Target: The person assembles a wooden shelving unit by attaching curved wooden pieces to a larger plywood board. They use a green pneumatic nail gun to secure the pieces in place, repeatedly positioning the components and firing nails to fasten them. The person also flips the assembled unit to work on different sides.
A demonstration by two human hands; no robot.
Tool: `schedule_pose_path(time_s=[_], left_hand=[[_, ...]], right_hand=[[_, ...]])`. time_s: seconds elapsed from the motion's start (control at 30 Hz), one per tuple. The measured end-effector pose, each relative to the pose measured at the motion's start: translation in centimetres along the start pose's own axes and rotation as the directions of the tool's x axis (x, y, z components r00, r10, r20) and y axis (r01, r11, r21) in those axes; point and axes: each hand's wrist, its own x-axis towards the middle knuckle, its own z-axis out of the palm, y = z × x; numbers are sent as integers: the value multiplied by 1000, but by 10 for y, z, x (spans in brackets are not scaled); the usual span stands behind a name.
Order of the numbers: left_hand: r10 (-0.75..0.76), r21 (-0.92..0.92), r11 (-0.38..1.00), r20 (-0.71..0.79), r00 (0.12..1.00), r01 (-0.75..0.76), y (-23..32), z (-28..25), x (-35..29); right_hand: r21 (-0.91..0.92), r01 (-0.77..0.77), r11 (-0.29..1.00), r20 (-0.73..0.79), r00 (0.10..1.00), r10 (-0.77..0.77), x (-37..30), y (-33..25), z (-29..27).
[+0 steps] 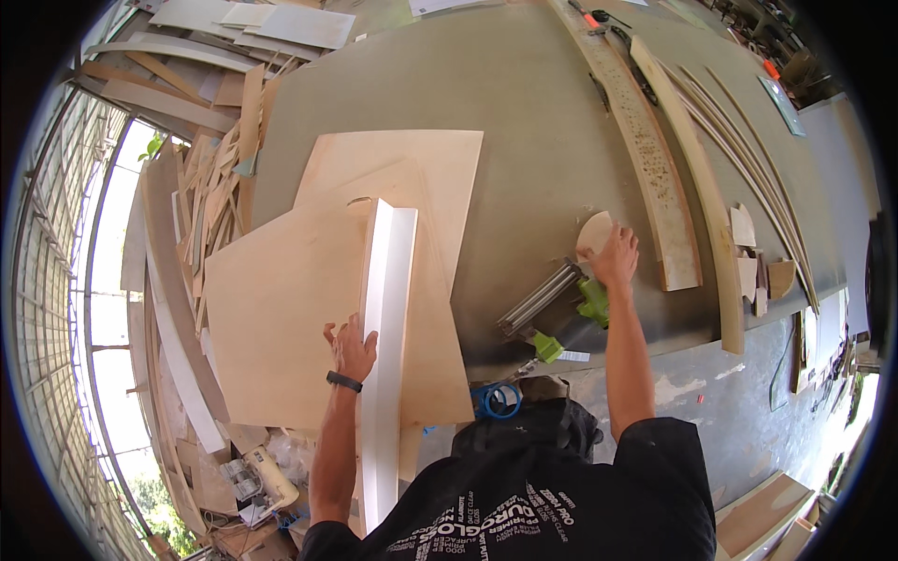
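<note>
Hands: left grips white board; right grasps rounded wood piece.

Black short-sleeved shirt with white print, and what looks like a black wristband.

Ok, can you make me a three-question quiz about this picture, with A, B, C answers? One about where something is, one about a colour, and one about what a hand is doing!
1. Where is the nail gun?
A. on the grey table, beside the right hand
B. on the floor
C. on the plywood sheets

2. What colour are the nail gun's plastic parts?
A. red
B. bright green
C. yellow

3. What is the left hand doing?
A. hanging free
B. holding the nail gun
C. resting against the long white board

Answers: 1 A, it lies on the tabletop next to that hand. 2 B, its body parts are green. 3 C, the fingers lie on the board's edge.
</note>
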Motion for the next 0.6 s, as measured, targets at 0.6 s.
schedule_pose_path(time_s=[0.6], left_hand=[[-160, -98, 982, 4, 987, 160, 2, -2, -3]], right_hand=[[968, 154, 197, -6, 801, -599, -87, -307, -34]])
